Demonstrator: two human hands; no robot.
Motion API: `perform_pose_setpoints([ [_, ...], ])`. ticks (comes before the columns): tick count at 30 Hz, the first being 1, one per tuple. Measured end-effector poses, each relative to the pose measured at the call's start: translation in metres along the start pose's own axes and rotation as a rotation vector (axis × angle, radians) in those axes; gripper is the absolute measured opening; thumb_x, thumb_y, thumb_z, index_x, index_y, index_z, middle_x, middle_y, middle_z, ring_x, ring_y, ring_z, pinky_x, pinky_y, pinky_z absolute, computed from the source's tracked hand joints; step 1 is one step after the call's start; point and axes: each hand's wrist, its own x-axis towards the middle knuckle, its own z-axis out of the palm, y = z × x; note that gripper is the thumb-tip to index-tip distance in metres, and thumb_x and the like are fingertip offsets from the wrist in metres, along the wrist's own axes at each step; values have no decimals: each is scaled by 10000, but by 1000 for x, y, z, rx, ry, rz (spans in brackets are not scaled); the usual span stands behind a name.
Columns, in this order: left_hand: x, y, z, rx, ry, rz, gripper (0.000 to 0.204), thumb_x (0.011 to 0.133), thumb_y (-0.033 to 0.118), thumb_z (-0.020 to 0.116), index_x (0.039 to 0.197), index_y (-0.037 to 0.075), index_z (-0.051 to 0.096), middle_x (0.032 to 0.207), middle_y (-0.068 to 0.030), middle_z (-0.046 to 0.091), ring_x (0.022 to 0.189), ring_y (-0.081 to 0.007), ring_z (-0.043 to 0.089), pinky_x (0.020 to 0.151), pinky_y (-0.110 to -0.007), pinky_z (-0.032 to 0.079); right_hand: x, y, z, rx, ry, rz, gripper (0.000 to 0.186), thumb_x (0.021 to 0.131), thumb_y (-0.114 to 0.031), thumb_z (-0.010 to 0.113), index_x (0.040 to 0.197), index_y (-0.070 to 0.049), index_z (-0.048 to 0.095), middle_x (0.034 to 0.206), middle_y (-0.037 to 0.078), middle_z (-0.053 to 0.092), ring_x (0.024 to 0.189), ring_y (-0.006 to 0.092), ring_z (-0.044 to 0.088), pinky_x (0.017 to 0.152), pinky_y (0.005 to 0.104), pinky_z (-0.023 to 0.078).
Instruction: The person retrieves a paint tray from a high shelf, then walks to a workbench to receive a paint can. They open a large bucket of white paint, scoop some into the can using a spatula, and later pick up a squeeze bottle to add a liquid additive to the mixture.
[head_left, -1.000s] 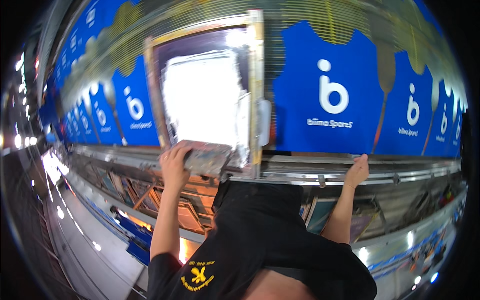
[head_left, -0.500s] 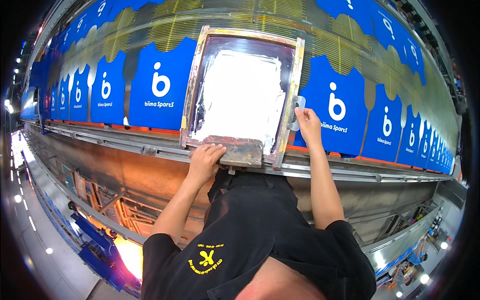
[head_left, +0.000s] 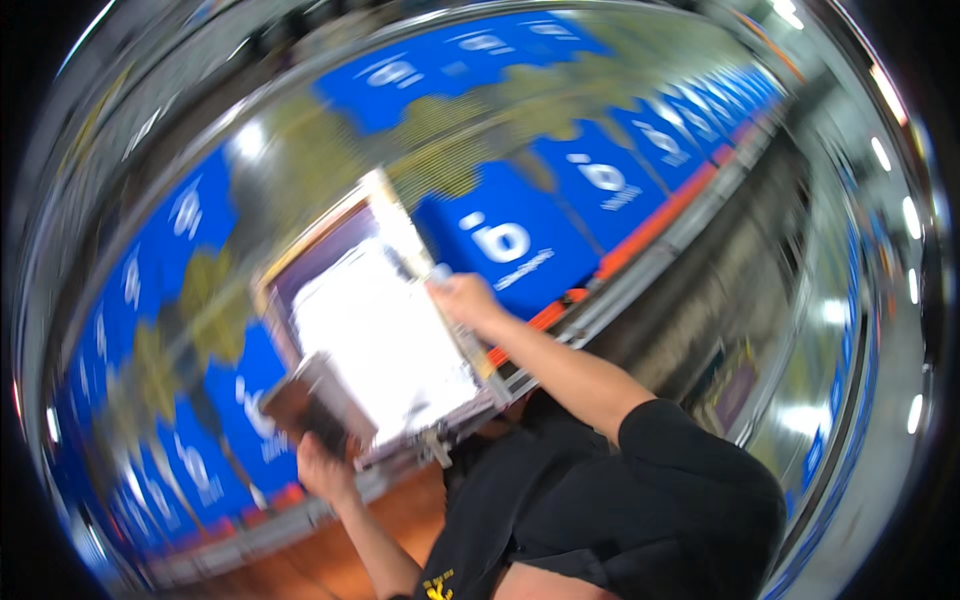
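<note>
A screen-printing frame (head_left: pixel 392 228) with a wooden rim lies at a slant over the blue fabric row, its mesh thickly coated with white ink (head_left: pixel 375 330). My left hand (head_left: pixel 325 472) is closed on a squeegee (head_left: pixel 312 400), a wide dark blade blurred by motion. It is tilted across the frame's left side, near the lower corner. On the opposite side, my right hand (head_left: pixel 466 300) pinches a small pale tab (head_left: pixel 441 272) at the frame's edge. Right of the frame lies a blue fabric piece (head_left: pixel 550 285) printed with a white emblem.
More blue printed pieces (head_left: pixel 645 190) run along the long table on both sides, with a second row (head_left: pixel 350 95) along the far side. A metal rail (head_left: pixel 640 290) edges the table in front of me. Another long table (head_left: pixel 790 380) stands to the right.
The whole view has turned, so the table now slants up to the right. My left hand has brought the squeegee from the frame's near end to its left side. My right hand stays at the frame's edge.
</note>
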Motion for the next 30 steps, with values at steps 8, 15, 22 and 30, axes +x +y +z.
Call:
perform_pose_setpoints([
  [8,-25,74,119,-343,-399,-334,885,967,797,390,1404,35,497,1258,-144,595,1034,-312,603,919,-467,539,-72,3,-247,290,248,22,635,926,-612,698,834,16,722,614,60,588,563,149,544,540,365,422],
  [15,-172,133,351,-452,-847,-519,1001,946,848,321,1500,22,431,1424,-193,509,1235,-330,542,1052,-492,480,-176,52,-533,504,520,0,514,994,-506,673,1124,-9,673,803,41,661,638,89,566,548,292,417],
  [22,-313,122,596,-769,-1197,-648,1071,870,914,371,1615,148,294,1629,-111,345,1474,-338,359,1193,-537,359,-296,178,-699,490,420,217,636,1065,-586,471,1375,-38,559,1139,96,665,1064,156,607,941,328,476],
  [30,-415,69,849,-370,-1191,-623,902,988,747,449,1616,109,337,1631,-94,387,1446,-267,413,1197,-439,336,-254,377,-816,639,1379,494,662,1023,-727,402,1160,-111,603,746,-27,532,567,90,487,447,229,377],
])
